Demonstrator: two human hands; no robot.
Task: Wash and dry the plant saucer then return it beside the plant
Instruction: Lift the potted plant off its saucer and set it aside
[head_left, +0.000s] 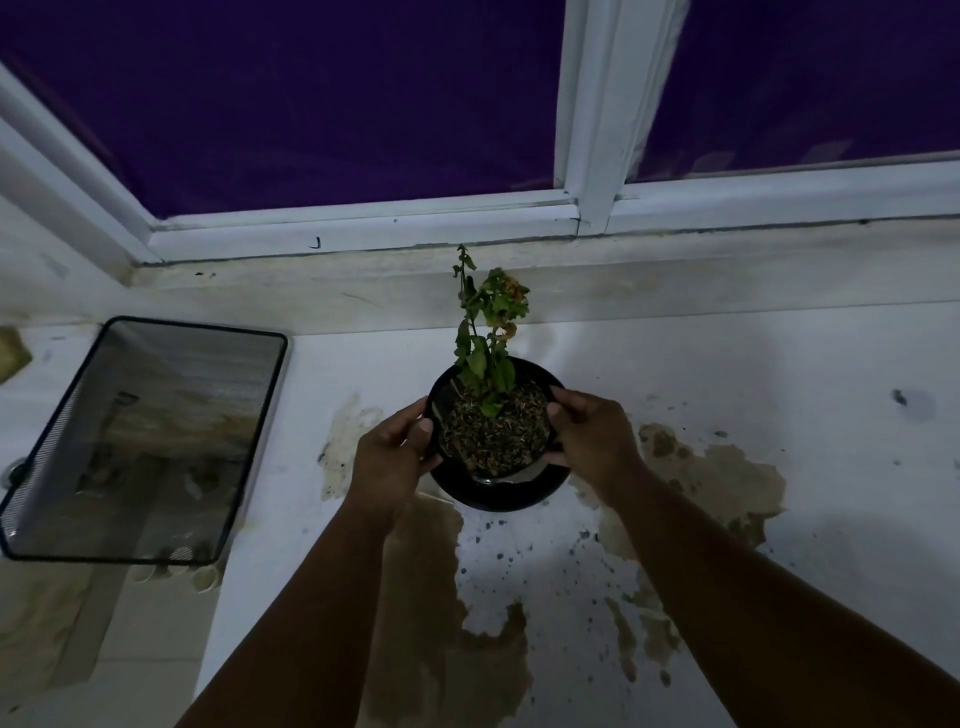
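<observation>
The plant pot (496, 431) sits in the saucer (501, 493) on the ledge (727, 374), between the left hand (392, 452) and right hand (592, 431), before the window (592, 156), with a mesh tray (140, 441) to its left.

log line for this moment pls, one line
left hand grips plant pot | right hand grips pot | pot over black saucer | surface: white counter, brown stains

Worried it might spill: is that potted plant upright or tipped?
Upright: the small green plant stands straight in its black round pot, above the black saucer.
</observation>
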